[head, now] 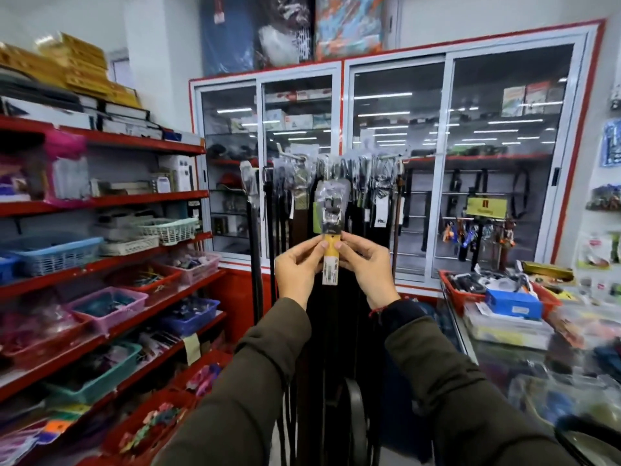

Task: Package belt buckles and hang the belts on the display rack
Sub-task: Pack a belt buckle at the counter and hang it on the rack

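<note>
I hold a dark belt upright in front of me; its buckle (331,206) sits inside a clear plastic bag, with a yellow tag (330,264) and white price label just below. My left hand (299,269) pinches the tag from the left and my right hand (364,269) pinches it from the right. Behind the buckle stands the display rack (389,158), crowded with several hanging belts (285,210) whose buckles are bagged too. The belt's strap drops down between my sleeves, hidden among the other dark straps.
Red shelves (100,260) with plastic baskets of small goods line the left. A glass-door cabinet (443,156) stands behind the rack. A counter at the right carries a red basket (450,290), a blue box (514,306) and packaged items.
</note>
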